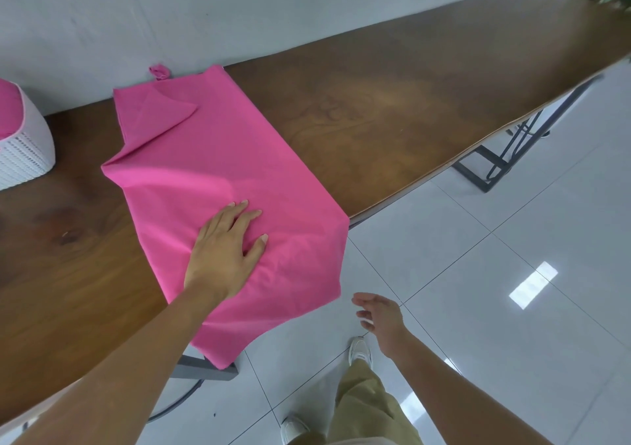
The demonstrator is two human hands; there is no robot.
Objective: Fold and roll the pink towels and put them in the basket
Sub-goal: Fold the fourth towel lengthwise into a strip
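Folding stage: the left hand [225, 249] presses flat-fingered on the thin bright-pink cloth towel [218, 157]; the right hand [380, 318] (empty, fingers loose) should probably catch the overhang just beside it.

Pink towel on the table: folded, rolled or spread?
Spread out: the pink towel lies flat under the left hand, its near end hanging off the table; only one far corner is flipped over.

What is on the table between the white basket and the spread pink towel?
Nothing. In the head view, only a bare stretch of the brown table separates the white basket from the pink towel.
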